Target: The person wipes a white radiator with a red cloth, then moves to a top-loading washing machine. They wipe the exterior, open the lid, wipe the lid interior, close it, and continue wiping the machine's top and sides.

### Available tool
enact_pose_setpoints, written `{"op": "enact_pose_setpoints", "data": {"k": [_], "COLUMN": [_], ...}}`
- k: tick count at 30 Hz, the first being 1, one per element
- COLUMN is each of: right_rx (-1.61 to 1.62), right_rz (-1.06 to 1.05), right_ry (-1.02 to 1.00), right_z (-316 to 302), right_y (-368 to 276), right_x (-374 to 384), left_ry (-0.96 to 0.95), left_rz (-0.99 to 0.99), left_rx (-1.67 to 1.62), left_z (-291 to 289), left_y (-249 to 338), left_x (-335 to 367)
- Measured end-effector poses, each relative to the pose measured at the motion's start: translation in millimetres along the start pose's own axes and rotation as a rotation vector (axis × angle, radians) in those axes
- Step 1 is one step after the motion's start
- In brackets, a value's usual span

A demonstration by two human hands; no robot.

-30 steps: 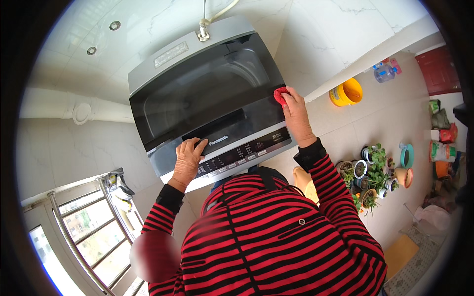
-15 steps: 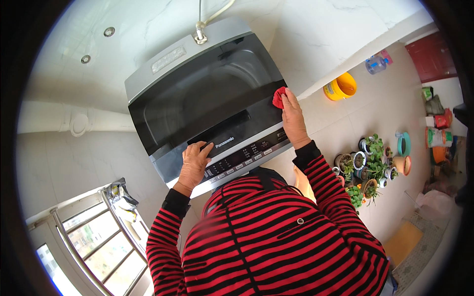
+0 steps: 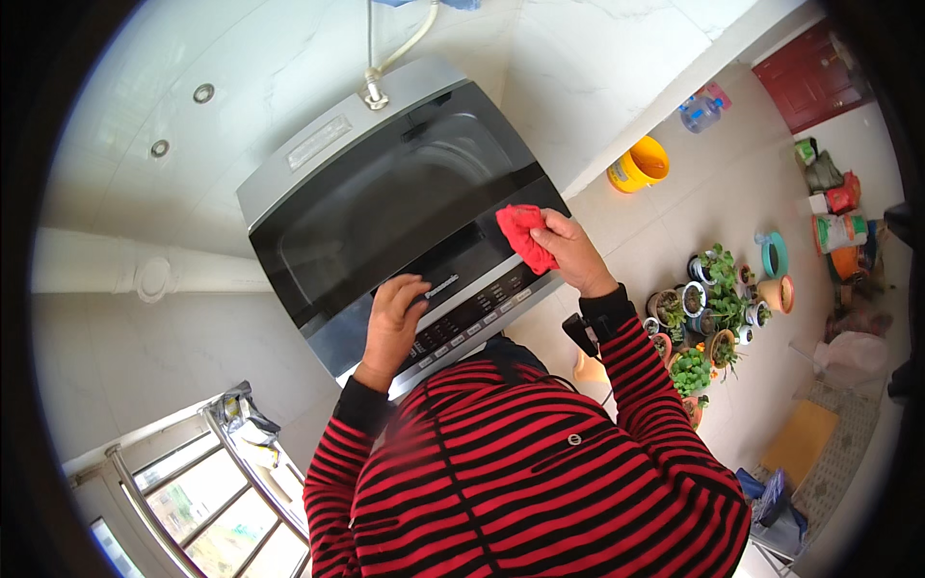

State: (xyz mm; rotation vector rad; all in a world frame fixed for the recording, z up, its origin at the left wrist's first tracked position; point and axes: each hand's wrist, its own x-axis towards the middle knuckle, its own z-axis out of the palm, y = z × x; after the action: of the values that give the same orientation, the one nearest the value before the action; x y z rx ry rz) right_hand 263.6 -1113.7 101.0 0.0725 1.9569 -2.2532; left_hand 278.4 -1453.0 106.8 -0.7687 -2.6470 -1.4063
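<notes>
pale marbled tiles cover the wall [image 3: 597, 72] behind a grey washing machine [image 3: 332, 143], with a white pipe [image 3: 207, 277] running along it at the left and a barred window [image 3: 207, 506] lower down on that side. the machine stands in front of the person, its dark see-through lid [image 3: 395, 193] down; its back edge, where a pale hose [image 3: 409, 46] joins, points to the top of the view and a little left, while its control panel [image 3: 472, 318] lies at the person's side, the strip's long axis climbing from lower left to upper right. a red cloth [image 3: 521, 234] is at the front right part of the machine's top, bunched and creased, its long axis slanting from upper left to lower right, across the line of the panel, with its lower end over the panel's right part. the right hand [image 3: 570, 252] is closed on the cloth's right side, thumb and fingers pinching it. the left hand [image 3: 393, 323] is at the panel's left end, fingers bent, thumb and fingertips apart with nothing seen between them; whether it touches the surface cannot be told. on the floor to the right are a yellow bucket [image 3: 639, 165] and a cluster of potted plants [image 3: 725, 289].
</notes>
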Motion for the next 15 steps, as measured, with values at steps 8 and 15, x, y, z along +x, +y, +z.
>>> {"op": "enact_pose_setpoints", "data": {"k": [8,15], "right_rx": [-0.028,-0.090], "right_rz": [0.003,-0.035], "right_ry": [-0.150,-0.156], "right_z": [56.0,56.1], "right_y": [-49.3,-62.2], "right_x": [-29.5,-49.3], "left_ry": [0.037,-0.025], "left_rz": [0.169,0.177], "left_rx": [-0.250,-0.412], "left_z": [-4.2,6.9], "left_y": [76.8,91.8], "left_x": [73.6,79.0]}}
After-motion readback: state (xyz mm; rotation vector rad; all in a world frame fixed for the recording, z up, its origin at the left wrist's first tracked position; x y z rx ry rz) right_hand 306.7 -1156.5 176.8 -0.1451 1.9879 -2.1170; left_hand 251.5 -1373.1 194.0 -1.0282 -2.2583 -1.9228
